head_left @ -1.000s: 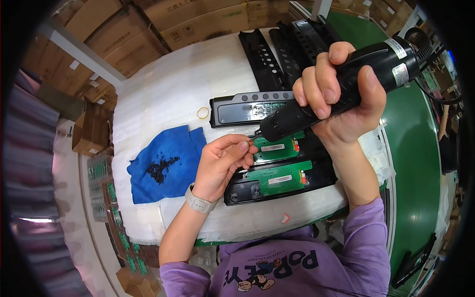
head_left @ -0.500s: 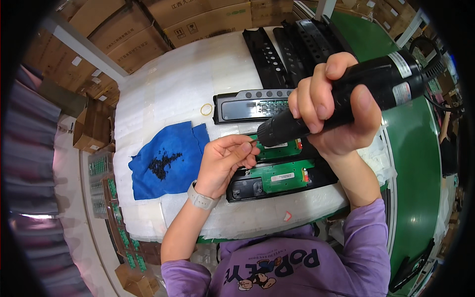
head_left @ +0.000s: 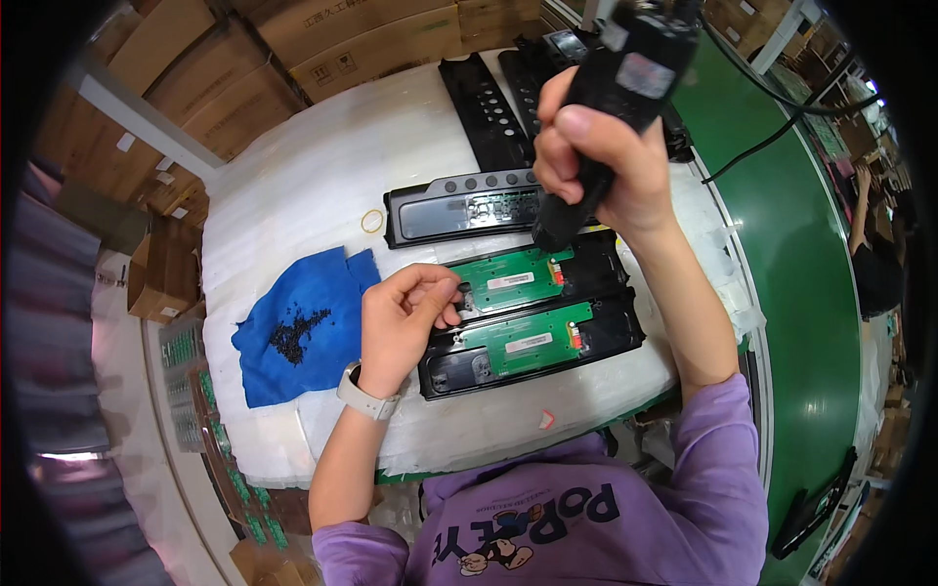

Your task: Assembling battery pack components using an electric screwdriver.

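Note:
My right hand (head_left: 611, 161) is wrapped round a black electric screwdriver (head_left: 625, 83). Its nose points down at the top edge of a green circuit board (head_left: 503, 269), close to the right end; the bit's contact there is hard to make out. That board lies in a black plastic housing (head_left: 596, 264). At the housing's left end is my left hand (head_left: 401, 313), thumb and fingers closed together; anything between them is hidden. Nearer to me, a second black housing (head_left: 616, 332) holds a similar green board (head_left: 508, 344). To the left, small black screws (head_left: 293, 337) are heaped on a blue cloth (head_left: 264, 293).
Beyond the boards lies a black panel (head_left: 420, 220) with round buttons, then several long black housings (head_left: 479, 107). A yellow rubber band (head_left: 372, 221) sits on the white-covered table (head_left: 293, 186). Cardboard boxes (head_left: 381, 59) are stacked behind. A black cable (head_left: 752, 151) hangs at the right.
My right hand has swung the screwdriver more upright, its nose now at the far board's upper right. My left hand has left the screwdriver's tip and moved to the housing's left end.

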A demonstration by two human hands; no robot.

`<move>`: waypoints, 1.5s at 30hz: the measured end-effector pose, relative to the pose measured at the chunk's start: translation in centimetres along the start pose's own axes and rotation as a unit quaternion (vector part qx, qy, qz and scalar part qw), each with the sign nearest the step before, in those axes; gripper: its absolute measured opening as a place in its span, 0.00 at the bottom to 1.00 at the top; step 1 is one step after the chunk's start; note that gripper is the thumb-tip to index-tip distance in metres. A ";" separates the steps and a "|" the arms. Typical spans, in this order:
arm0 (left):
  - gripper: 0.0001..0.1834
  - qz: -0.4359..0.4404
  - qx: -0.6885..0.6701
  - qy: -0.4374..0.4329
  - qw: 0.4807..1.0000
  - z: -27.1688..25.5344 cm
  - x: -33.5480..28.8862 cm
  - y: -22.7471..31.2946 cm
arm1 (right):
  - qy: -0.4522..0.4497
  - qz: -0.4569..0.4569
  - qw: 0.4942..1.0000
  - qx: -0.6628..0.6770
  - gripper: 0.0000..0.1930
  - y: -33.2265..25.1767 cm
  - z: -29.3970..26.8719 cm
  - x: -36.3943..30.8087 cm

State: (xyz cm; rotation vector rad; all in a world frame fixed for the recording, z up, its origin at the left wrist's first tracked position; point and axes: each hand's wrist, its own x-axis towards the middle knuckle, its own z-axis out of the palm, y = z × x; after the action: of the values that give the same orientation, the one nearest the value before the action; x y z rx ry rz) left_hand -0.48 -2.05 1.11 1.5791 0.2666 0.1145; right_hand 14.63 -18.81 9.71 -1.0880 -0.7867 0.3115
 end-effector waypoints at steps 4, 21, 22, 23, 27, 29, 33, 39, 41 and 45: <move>0.06 0.022 0.006 0.004 1.000 0.2 0.0 -0.4 | 0.008 -0.008 0.999 -0.041 0.11 1.2 -0.6 0.2; 0.07 0.024 0.033 -0.024 0.999 0.3 0.4 -1.7 | -0.021 0.030 0.998 -0.056 0.09 2.2 0.3 0.4; 0.07 0.024 0.030 -0.025 0.999 0.3 0.4 -1.6 | -0.021 0.032 0.998 -0.050 0.10 2.3 0.3 0.4; 0.07 0.023 0.032 -0.024 0.999 0.3 0.4 -1.6 | -0.020 0.033 0.998 -0.044 0.10 2.3 0.2 0.4; 0.07 0.020 0.039 -0.025 0.999 0.4 0.3 -1.6 | -0.029 0.025 0.997 -0.068 0.10 2.4 0.4 -0.1; 0.07 0.020 0.040 -0.025 0.999 0.5 0.2 -1.5 | -0.035 -0.007 0.994 -0.101 0.10 2.7 0.7 -0.5; 0.07 0.033 -0.011 0.007 0.999 0.3 -0.1 -0.8 | -0.035 0.002 0.999 -0.034 0.10 1.6 1.2 -0.8; 0.07 0.064 -0.032 0.033 0.997 0.5 -0.8 0.3 | -0.136 -0.107 0.956 0.238 0.17 0.4 1.4 -1.5; 0.08 0.041 -0.071 0.018 0.997 0.5 -1.0 0.5 | -0.144 -0.118 0.947 0.263 0.19 0.0 1.6 -1.7; 0.08 -0.014 -0.144 -0.020 0.989 0.7 -1.1 0.6 | -0.159 -0.125 0.952 0.230 0.21 0.1 1.4 -1.9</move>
State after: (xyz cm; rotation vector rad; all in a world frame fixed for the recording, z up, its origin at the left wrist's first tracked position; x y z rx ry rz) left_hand -1.30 -3.03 1.82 1.2894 0.2291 0.0940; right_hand 12.35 -18.97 9.16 -0.4966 -1.0643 0.4353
